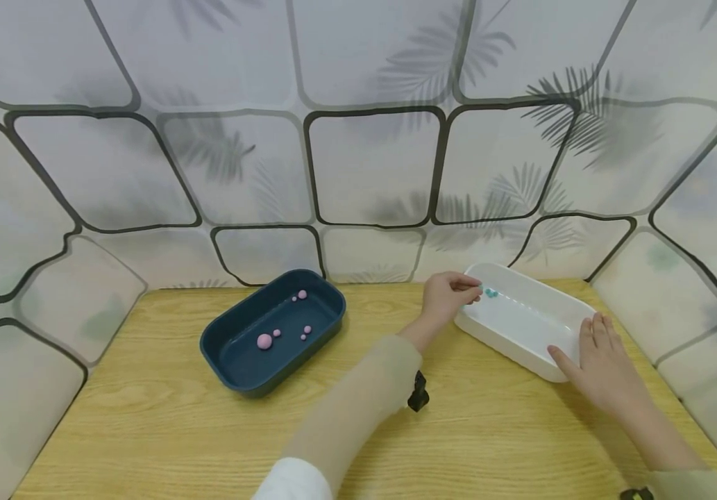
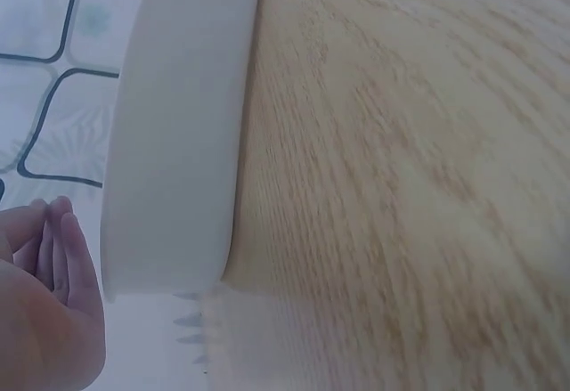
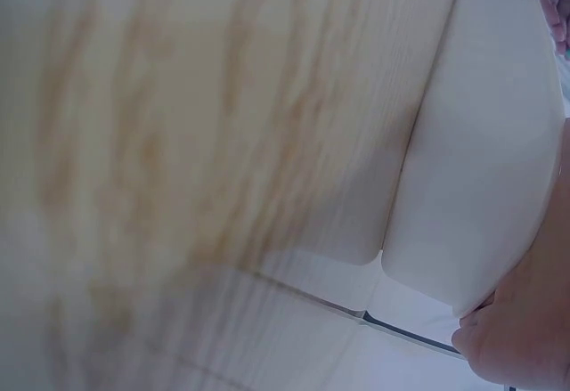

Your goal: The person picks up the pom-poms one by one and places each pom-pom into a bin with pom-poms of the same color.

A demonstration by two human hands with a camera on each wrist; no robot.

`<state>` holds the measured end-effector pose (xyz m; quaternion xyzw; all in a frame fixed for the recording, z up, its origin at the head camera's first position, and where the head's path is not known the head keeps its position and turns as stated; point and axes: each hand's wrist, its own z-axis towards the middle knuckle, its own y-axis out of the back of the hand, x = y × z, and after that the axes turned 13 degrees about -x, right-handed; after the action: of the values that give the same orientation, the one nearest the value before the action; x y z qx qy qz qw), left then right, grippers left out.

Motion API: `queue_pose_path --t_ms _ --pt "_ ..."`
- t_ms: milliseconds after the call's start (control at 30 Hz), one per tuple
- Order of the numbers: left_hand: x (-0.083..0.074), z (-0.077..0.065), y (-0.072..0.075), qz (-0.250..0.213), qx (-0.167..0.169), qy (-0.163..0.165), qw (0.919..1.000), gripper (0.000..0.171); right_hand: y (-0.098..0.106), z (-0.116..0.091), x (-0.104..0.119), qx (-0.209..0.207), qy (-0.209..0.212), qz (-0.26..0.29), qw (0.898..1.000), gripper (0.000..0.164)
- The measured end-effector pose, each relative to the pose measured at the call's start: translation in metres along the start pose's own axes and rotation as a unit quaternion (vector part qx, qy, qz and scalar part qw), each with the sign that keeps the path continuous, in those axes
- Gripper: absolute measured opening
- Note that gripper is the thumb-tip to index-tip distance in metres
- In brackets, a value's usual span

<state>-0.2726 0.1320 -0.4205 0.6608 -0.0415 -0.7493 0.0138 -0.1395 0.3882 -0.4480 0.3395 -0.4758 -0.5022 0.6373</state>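
A white rectangular dish stands on the right of the table, with a few small teal balls in its far left corner. Over that corner my left hand pinches a tiny teal ball between thumb and fingertips. My right hand rests on the dish's near right end, fingers straight over the rim and thumb apart along the near side. In the left wrist view, the pinching fingers show beside the dish's outer wall. The right wrist view has the right hand against the rim.
Left of centre stands a dark blue dish holding several pink balls of different sizes. Both dishes sit on a wood-grain table. Patterned cloth walls rise behind the table and at its sides.
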Motion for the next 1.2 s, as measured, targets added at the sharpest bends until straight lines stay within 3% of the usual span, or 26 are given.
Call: queue_pose_path --t_ms 300,600,933,1200 --pt "0.0 -0.001 -0.01 0.023 -0.024 0.026 0.9991 0.011 0.002 0.002 0.0 0.006 -0.001 0.002 1.0 0.096" --pt "-0.005 0.002 -0.012 0.08 -0.032 0.039 0.9955 0.006 0.002 0.005 -0.001 0.01 0.001 -0.001 1.0 0.097" --pt "-0.005 0.007 -0.015 0.058 -0.055 0.075 0.994 0.008 0.001 0.004 -0.001 0.005 0.003 0.0 1.0 0.096" --pt "-0.007 0.004 -0.012 0.042 -0.043 0.075 0.9954 0.01 -0.001 0.002 -0.001 -0.002 0.002 -0.003 1.0 0.096"
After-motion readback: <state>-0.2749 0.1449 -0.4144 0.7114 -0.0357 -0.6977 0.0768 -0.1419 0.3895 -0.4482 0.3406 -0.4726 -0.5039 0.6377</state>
